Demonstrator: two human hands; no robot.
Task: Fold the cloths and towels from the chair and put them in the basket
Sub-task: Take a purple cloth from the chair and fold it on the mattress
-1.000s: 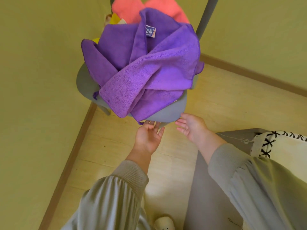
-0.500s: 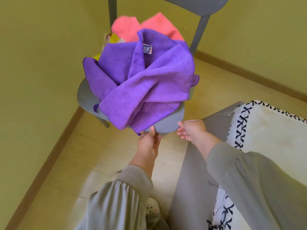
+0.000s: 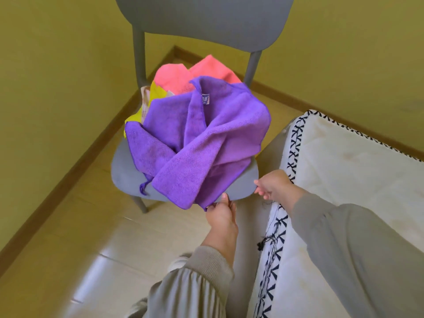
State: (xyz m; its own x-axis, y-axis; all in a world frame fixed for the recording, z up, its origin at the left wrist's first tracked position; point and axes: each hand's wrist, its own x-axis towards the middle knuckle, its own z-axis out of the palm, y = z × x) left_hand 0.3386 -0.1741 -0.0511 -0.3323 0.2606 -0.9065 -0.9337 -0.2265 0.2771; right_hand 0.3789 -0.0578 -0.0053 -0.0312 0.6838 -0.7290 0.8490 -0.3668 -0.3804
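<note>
The purple cloth (image 3: 202, 143) and pink cloth (image 3: 174, 76) look like soft, matt, nubby microfibre, the grey chair (image 3: 128, 171) smooth matt plastic, the floor (image 3: 75, 226) glossy pale wood-look boards, and the white cushion (image 3: 348, 166) woven fabric.

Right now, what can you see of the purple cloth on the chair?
The purple cloth is soft and fleecy, with stitched edges and a small label near its top. It lies crumpled in folds on the chair, over a pink cloth and a yellow cloth. Its lower corner hangs off the seat's front edge, where the left hand pinches it.
</note>
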